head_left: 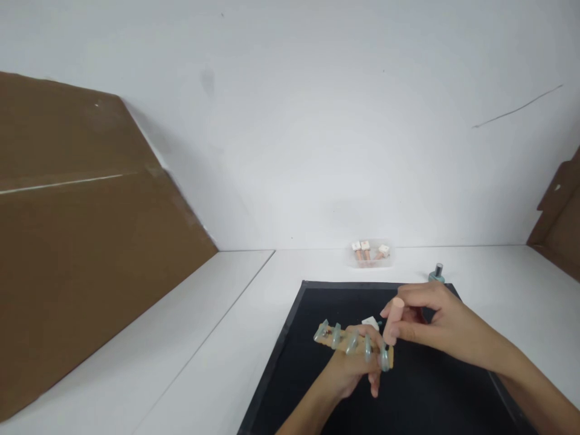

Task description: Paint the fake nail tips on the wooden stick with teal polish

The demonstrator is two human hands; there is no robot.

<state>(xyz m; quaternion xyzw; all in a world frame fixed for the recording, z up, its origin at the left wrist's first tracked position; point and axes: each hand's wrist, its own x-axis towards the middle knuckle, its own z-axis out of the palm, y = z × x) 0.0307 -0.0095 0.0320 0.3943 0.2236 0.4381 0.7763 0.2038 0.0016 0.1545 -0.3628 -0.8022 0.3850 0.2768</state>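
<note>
My left hand grips a narrow tan strip carrying several curved, translucent pale-green pieces that look like false nails. The strip is tilted, its right end lower than its left. In my right hand, a pink cylindrical stick is pinched between thumb and fingers. The stick's lower end is close to the nail at the strip's right end; I cannot tell whether they touch. Just behind my left fingers is a white blocky piece, partly hidden.
A black mat lies under my hands on the white table. Behind it stands a clear plastic tray with pink sticks topped by white blocks. A small bottle with a silvery top stands right. Brown cardboard panels flank the table.
</note>
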